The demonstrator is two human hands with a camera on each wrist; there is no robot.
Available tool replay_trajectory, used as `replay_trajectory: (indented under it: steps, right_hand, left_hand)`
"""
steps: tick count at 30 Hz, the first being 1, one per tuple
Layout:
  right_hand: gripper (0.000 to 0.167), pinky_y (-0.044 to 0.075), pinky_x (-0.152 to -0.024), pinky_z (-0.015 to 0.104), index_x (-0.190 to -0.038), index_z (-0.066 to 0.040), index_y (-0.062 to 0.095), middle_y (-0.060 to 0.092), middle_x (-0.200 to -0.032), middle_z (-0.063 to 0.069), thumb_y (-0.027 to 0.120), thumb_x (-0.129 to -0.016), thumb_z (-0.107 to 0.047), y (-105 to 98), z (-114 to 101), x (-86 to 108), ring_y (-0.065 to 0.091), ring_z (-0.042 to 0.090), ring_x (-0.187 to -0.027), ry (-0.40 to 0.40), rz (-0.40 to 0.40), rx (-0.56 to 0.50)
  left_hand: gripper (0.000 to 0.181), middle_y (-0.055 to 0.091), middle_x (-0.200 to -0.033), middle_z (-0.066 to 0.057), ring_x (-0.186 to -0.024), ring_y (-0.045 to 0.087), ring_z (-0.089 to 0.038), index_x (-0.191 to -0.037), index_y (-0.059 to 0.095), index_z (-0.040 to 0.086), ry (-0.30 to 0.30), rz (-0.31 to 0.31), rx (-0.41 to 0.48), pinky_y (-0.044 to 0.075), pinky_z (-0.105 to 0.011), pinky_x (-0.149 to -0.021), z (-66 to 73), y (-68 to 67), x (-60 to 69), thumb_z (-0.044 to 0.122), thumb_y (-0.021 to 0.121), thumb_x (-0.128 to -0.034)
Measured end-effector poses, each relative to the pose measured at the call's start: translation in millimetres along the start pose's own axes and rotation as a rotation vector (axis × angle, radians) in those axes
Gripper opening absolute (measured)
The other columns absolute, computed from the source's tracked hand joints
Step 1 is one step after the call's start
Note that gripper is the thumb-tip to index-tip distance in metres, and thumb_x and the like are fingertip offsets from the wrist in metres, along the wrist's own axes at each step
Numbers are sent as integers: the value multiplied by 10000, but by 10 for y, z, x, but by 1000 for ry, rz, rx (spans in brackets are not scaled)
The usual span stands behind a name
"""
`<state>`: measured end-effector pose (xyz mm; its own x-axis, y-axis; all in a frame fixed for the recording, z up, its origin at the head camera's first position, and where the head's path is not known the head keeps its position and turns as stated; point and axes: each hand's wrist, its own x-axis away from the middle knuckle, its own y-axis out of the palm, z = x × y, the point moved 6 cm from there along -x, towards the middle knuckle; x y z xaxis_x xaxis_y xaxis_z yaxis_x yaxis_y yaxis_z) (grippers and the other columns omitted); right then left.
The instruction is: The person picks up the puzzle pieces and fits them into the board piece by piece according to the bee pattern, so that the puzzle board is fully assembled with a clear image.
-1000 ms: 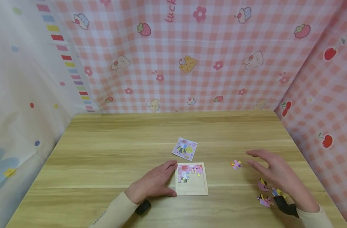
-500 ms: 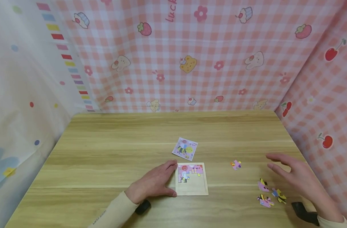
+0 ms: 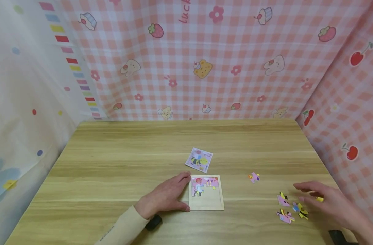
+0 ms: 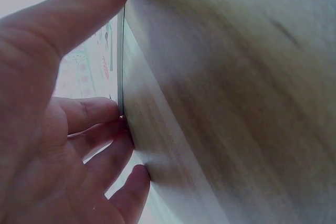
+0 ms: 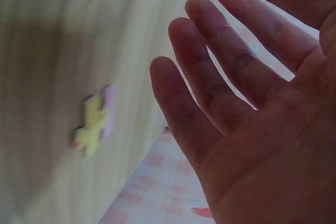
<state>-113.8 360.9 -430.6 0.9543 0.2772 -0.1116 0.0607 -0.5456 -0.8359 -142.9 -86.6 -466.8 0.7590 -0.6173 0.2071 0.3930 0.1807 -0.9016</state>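
My left hand [image 3: 165, 195] rests along the left side of a square wooden puzzle tray [image 3: 207, 202], thumb at the near corner and fingertips at the far one. Several joined pieces [image 3: 198, 182] fill the tray's upper and left part; bare wood shows elsewhere. Over the right of the table, my right hand [image 3: 333, 204] is spread with nothing in its palm. Just left of it lie a pink-and-yellow piece [image 3: 283, 199], a blue, yellow and black piece [image 3: 301, 210] and another pink piece [image 3: 285, 216]. Under its fingers a yellow piece [image 3: 319, 199] partly shows.
A picture card [image 3: 199, 160] with a bee lies behind the tray. One pink puzzle piece [image 3: 253, 177] sits apart, between the tray and the right-hand group. Patterned cloth [image 3: 186, 61] hangs behind and beside the wooden table [image 3: 128, 153].
My right hand has drawn away to the right and then nearer to me, uncovering the group of loose pieces. My left hand and the tray stay put.
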Motion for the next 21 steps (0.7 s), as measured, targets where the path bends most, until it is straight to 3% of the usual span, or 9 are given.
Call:
replay_trajectory:
  steps: [4, 11, 21]
  right_hand:
    - [294, 525, -718, 124, -1125, -44, 754, 719, -1063, -141, 838, -843, -58, 90, 83, 75, 596, -96, -932, 41, -51, -28]
    - [263, 498, -710, 102, -1090, -6, 728, 695, -1007, -140, 817, -843, 3, 208, 136, 121, 568, -126, -931, 48, -127, -107]
    - [267, 392, -725, 29, -956, -110, 705, 624, -943, -163, 843, -786, 42, 251, 138, 134, 524, -78, -877, -107, -130, -113]
  left_hand:
    - [1004, 345, -1641, -148, -1476, 399, -293, -1561, 393, -25, -10, -6, -5, 368, -431, -1200, -6, 8, -7, 496, 849, -833]
    - [1006, 344, -1643, -148, -1475, 402, -295, -1560, 396, -24, -17, -7, -3, 372, -433, -1198, -6, 12, 4, 508, 844, -833]
    - [1004, 344, -1642, -150, -1478, 398, -293, -1561, 393, -26, -7, -10, -8, 365, -426, -1203, 3, 10, -6, 504, 842, -837]
